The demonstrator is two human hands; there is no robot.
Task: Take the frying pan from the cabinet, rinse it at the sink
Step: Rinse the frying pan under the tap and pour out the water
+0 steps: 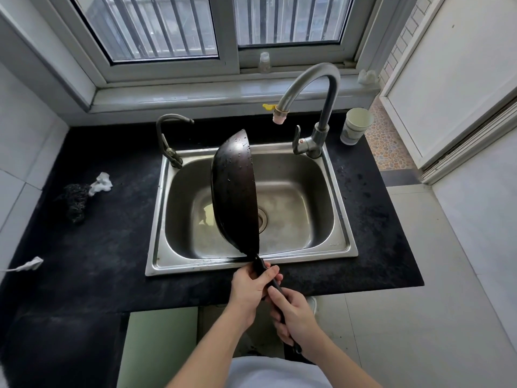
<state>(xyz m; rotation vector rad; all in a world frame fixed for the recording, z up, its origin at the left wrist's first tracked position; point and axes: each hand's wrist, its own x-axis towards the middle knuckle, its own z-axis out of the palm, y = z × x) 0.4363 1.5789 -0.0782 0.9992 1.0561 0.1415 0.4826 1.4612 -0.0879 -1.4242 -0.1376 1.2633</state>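
The left hand (249, 287) is wrapped around the upper part of the frying pan's black handle, and the right hand (293, 315) grips the same handle lower down, nearer the body, so both hands are closed on it. The frying pan (235, 189) is tipped up on edge over the steel sink (338, 219), its dark bowl turned to the left and beaded with water drops, the handle reaching back over the sink's front rim. The sink is set into a black counter (106, 247) with a speckled, matte face. A tall curved faucet (319, 102) stands at the back right corner of the sink with a pink tip and a yellow tab at its mouth; a smaller tap (167, 135) stands at the back left. Just right of the tall faucet a paper cup (355, 126) sits on the counter, its print too small to read. On the left stretch of counter lie a dark scrubbing pad (74, 201) and a crumpled white tissue (102, 183) touching it. Behind runs a pale window sill under a white-framed window (223, 37) with bars outside, and a small clear bottle (264, 62) stands in the frame. The walls are white tile, and to the right is a pale tiled floor (405, 317).
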